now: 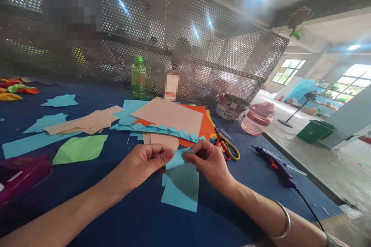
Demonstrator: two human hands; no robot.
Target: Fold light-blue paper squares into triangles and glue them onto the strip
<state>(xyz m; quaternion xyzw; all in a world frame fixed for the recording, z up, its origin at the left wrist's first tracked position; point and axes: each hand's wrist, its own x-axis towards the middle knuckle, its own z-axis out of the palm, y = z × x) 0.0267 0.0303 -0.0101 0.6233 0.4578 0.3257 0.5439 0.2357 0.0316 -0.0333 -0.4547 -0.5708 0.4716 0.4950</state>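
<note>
Light blue paper [181,193] up off the tabletop, just in front of the body, its top edge rolled over and its lower part hanging below the hands. Left hand [145,162] curled almost shut, narrow pinch on the roll's left end. Right hand [207,164] in the same narrow pinch on the right end, only the paper between the two. Bangle [282,220] around the right wrist.

Just beyond the hands, a stack of orange and tan paper [171,117] under a row of folded blue points [156,131]. Scissors [224,148] just beside the right hand, then a strip of dark blue tabletop [240,185] before a glue gun [275,168]. Past that, the table edge [301,168], dropping to a concrete floor [333,170]. Green paper leaf [79,148] left of the left hand, near a dark pink bag [23,177].
</note>
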